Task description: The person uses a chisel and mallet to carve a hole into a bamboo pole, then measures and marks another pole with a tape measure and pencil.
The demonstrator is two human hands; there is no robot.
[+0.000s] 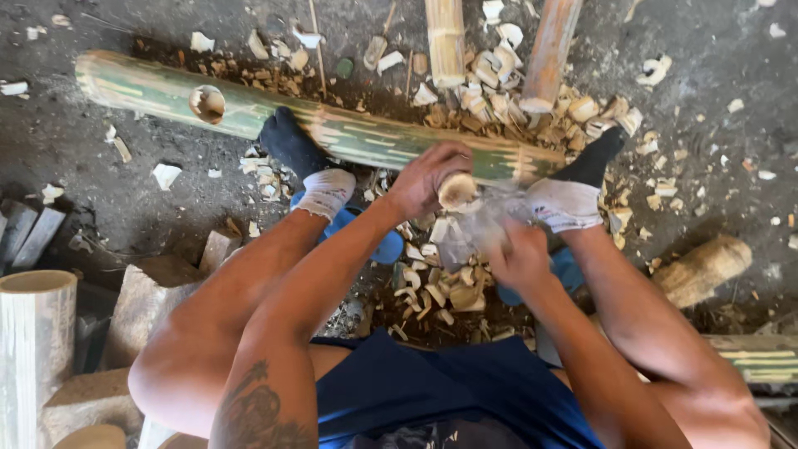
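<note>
A: Bamboo pole — long, green-streaked, lying across the dark ground under both socked feet, with a round hole near its left end. Where are the hands?

B: Left hand: fingers curled over the pole's near side, beside a pale round cut end. Right hand: blurred, fingers wrapped around something that cannot be made out, just below the pole.

A: And the surroundings?

B: Pale bamboo chips heaped between the feet and behind the pole — also two upright bamboo lengths at the top, a cut cylinder lower left, a short log at right.
</note>
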